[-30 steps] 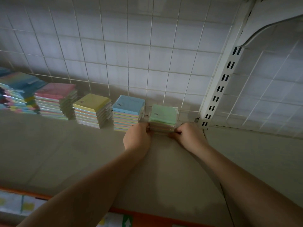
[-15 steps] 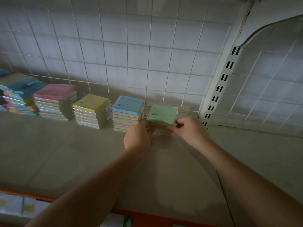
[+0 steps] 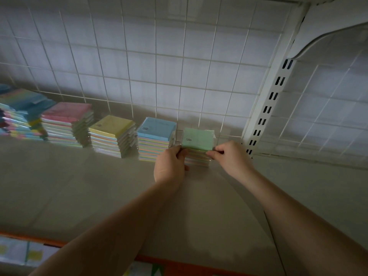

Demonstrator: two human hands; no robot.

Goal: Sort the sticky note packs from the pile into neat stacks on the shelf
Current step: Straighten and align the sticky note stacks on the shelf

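You had the green-topped pack (image 3: 198,138) pinched at both front corners, L hand (image 3: 170,166) and R hand (image 3: 232,159) equally near, atop the stack (image 3: 197,161) directly ahead between them, long axis running L-R across both grips.

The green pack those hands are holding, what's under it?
Under the green-topped pack sit more packs, pastel edges showing. Both the left hand and right hand cover the stack's sides.

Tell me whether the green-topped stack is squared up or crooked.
Crooked at the top. The green pack sits skewed over the stack below, pinched at its front corners by the left hand and right hand.
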